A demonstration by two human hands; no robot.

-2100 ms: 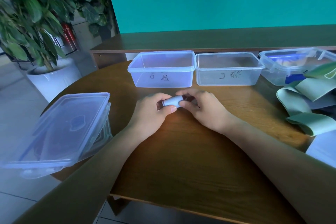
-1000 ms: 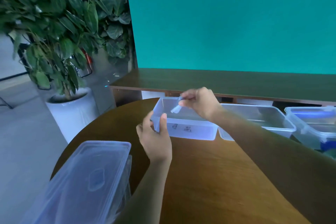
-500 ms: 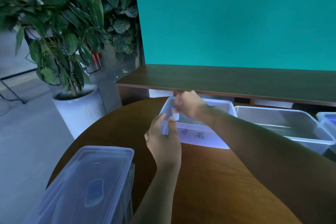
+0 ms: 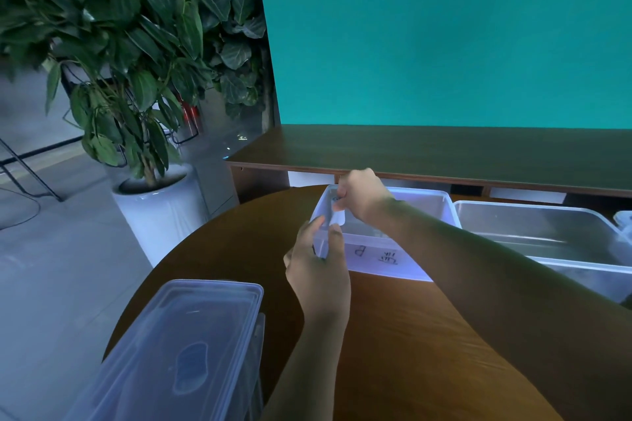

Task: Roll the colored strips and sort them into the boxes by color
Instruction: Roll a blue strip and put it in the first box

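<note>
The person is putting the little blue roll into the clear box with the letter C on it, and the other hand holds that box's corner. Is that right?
Not quite. In the head view the right hand lowers the small pale blue rolled strip into the clear plastic box marked B, not C. The left hand does hold that box's near corner.

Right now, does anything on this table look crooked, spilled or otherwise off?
Nothing spilled or damaged. The right hand holds the rolled blue strip inside box B, while the left hand holds its near corner. The lidded container overhangs the round table edge, slightly precarious.
</note>
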